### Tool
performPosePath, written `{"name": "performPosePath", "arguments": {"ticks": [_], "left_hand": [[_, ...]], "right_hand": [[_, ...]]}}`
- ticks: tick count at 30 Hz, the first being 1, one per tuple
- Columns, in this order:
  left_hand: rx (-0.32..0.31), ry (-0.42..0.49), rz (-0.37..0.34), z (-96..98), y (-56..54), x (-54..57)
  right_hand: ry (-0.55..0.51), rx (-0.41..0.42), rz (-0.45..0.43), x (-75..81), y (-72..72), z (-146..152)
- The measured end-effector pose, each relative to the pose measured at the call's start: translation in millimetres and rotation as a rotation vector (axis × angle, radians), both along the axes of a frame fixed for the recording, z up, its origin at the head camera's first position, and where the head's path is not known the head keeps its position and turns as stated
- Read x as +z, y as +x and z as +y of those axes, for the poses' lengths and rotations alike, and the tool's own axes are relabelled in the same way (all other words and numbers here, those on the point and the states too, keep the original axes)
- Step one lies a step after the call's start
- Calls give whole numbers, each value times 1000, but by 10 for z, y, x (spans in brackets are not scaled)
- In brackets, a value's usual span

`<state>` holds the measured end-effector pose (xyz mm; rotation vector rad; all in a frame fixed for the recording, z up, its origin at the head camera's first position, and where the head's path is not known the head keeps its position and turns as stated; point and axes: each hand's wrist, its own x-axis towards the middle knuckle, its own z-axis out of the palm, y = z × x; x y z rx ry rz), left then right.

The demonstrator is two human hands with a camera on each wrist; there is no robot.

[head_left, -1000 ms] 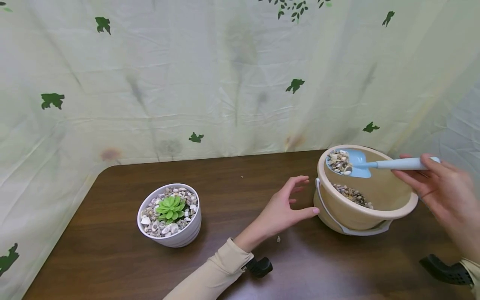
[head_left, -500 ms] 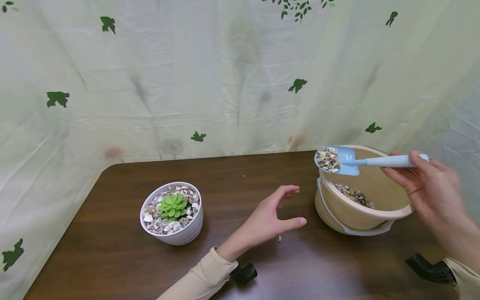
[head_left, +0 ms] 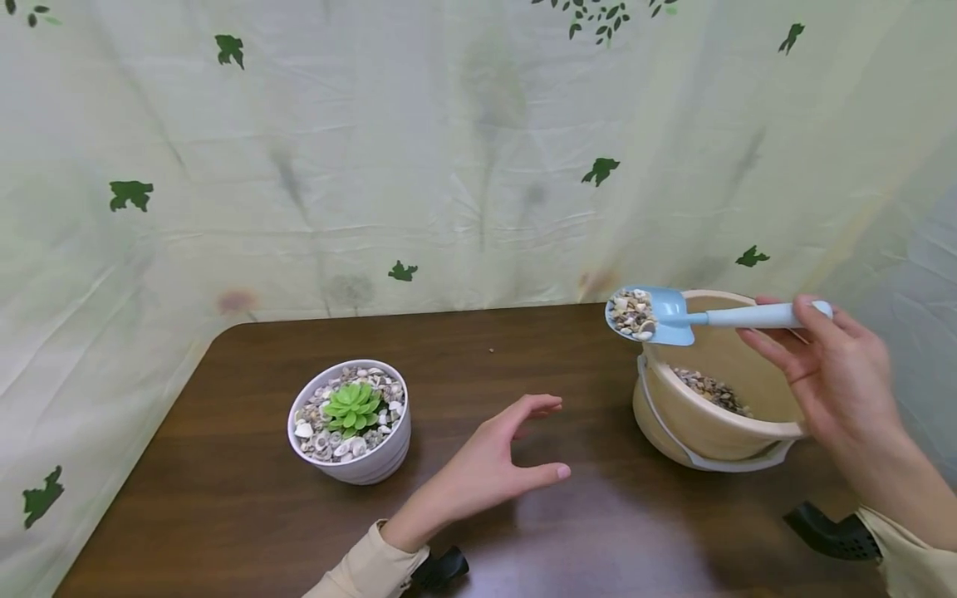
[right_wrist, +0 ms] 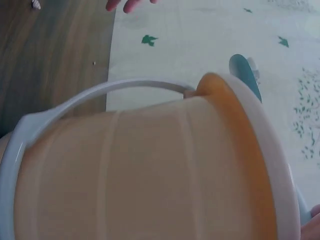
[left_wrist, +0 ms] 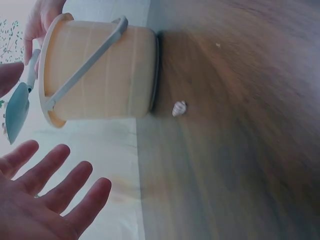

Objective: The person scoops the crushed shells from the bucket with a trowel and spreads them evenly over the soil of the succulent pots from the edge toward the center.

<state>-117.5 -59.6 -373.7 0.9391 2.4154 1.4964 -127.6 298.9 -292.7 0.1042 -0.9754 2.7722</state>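
Observation:
My right hand (head_left: 837,365) grips the white-blue handle of a small light-blue hand shovel (head_left: 675,317). Small seashells (head_left: 632,314) lie heaped in its scoop, which sticks out past the upper left rim of a beige bucket (head_left: 691,428). More shells (head_left: 710,390) show inside the bucket. My left hand (head_left: 478,461) hovers over the table left of the bucket, thumb and fingers spread apart and holding nothing. In the left wrist view its fingers (left_wrist: 82,200) reach below the shovel. A white pot (head_left: 377,465) with a green succulent (head_left: 351,409) amid shells stands at left.
A loose spiral shell (left_wrist: 179,108) lies on the brown wooden table (head_left: 224,498) near the bucket's base. The bucket's grey handle (head_left: 665,428) hangs down its side. A pale curtain with leaf prints (head_left: 449,166) closes off the back.
The loaded shovel has moved left with my right hand, from above the bucket's opening to beyond its left rim. My left hand has drawn away from the bucket, leftward and nearer to me.

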Motion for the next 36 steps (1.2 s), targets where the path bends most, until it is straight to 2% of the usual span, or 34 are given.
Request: {"name": "performPosePath", "arguments": {"ticks": [10, 20, 27, 32, 36], "left_hand": [[6, -45, 5, -345, 166, -21], [69, -62, 51, -687, 387, -26], [94, 6, 40, -949, 584, -102], [78, 98, 124, -1165, 674, -165], [66, 160, 135, -1330, 726, -197]], "right_hand": [[8, 20, 2, 8, -35, -162], [17, 44, 8, 15, -62, -316], [26, 45, -6, 28, -72, -381], [44, 51, -5, 30, -69, -420], [42, 60, 13, 27, -70, -462]]}}
